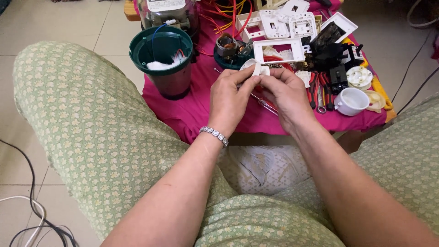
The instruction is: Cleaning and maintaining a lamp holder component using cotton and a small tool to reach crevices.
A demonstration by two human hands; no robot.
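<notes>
My left hand point(228, 98) and my right hand point(286, 93) meet above a low table covered in a magenta cloth point(201, 110). Together they pinch a small white roll of tape point(254, 68) between fingertips; the left holds the roll, the right grips its edge. A silver bracelet point(214, 135) sits on my left wrist. A thin screwdriver point(265, 103) lies on the cloth just under my hands.
A dark green blender base point(161, 59) with wires stands at left. A small motor point(227, 48), white switch plates point(279, 48), red wires point(228, 16), red-handled pliers point(320, 89) and a white cup-shaped part point(353, 101) crowd the table. Cables point(32, 210) lie on the floor.
</notes>
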